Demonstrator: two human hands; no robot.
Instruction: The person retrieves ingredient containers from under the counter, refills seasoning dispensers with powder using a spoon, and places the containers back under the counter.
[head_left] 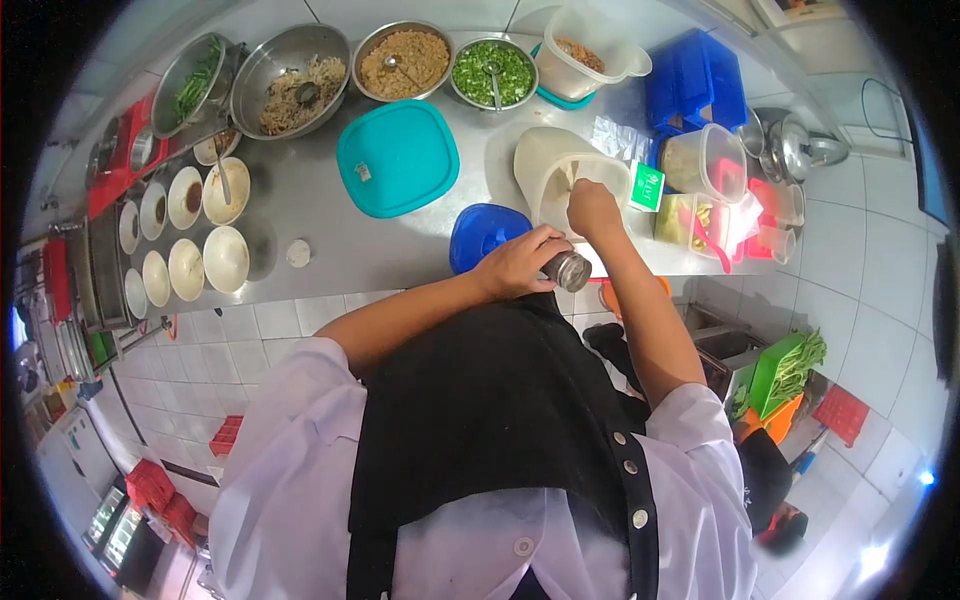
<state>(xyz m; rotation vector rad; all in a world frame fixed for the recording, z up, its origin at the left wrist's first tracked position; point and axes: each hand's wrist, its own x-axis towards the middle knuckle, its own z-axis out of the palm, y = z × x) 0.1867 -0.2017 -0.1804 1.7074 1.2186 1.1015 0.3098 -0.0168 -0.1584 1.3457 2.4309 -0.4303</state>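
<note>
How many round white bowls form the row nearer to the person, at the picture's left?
4: the leftmost bowl, then rightward the second bowl, third bowl and rightmost bowl; none in this row looks hidden.

Head-worn view faces forward and down, near the hands (595, 212); edges seem warped.

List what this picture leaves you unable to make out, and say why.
All in the head view:
- What kind of tool the right hand holds: that hand covers much of it.
- Part of the tub's inside: behind the same hand.
- The jar's far end: covered by the left hand.
- Lit cabinet contents: too small, blurred.
</note>
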